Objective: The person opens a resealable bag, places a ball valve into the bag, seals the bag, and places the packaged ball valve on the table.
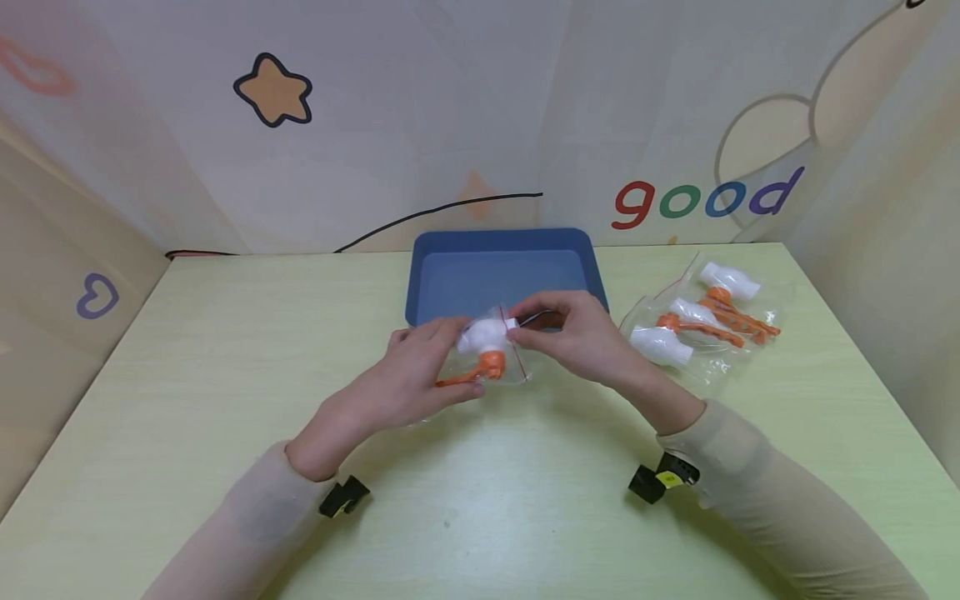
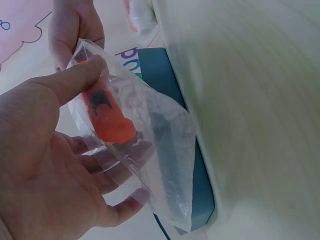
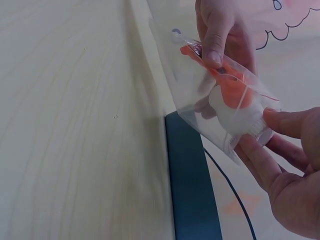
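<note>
A white plastic valve [image 1: 483, 336] with an orange lever handle [image 1: 491, 364] lies inside a clear zip bag [image 2: 175, 130] with a red seal line. Both hands hold it up over the table, just in front of the tray. My left hand [image 1: 405, 375] grips the bag from the left, its thumb pressing on the orange handle through the plastic. At the valve's other end, my right hand [image 1: 577, 337] pinches the white tube end [image 3: 260, 131] between thumb and fingers, right at the bag's edge. Loose plastic spreads out below the left fingers in the left wrist view.
Behind the hands, a blue tray [image 1: 510, 275] stands against the back curtain. Several more bagged white valves with orange handles [image 1: 701, 321] lie in a pile at the right of the table [image 1: 225, 350]. Printed curtains close off the back and sides.
</note>
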{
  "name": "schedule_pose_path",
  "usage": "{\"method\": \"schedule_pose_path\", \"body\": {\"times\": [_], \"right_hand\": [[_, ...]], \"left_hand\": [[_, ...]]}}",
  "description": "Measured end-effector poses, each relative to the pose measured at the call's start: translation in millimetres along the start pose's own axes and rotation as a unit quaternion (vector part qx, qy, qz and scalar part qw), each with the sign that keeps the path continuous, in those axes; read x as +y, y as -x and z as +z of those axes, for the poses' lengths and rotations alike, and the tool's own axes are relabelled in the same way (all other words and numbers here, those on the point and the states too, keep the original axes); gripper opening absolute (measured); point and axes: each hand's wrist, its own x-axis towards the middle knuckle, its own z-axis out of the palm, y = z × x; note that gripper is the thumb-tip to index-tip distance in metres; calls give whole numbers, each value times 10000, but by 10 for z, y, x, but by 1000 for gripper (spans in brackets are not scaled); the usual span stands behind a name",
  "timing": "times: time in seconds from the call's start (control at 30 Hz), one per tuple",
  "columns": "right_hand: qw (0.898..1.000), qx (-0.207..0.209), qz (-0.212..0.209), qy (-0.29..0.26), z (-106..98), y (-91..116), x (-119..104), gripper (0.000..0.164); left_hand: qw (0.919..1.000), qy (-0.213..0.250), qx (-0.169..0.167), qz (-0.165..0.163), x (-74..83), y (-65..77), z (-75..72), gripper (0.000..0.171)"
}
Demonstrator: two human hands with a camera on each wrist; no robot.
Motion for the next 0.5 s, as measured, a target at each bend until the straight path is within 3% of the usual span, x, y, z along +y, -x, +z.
{"method": "schedule_pose_path", "body": {"times": [0.5], "right_hand": [[9997, -73, -153, 159, 87, -29, 19, 26]], "left_hand": [[10000, 70, -22, 41, 44, -33, 33, 85]]}}
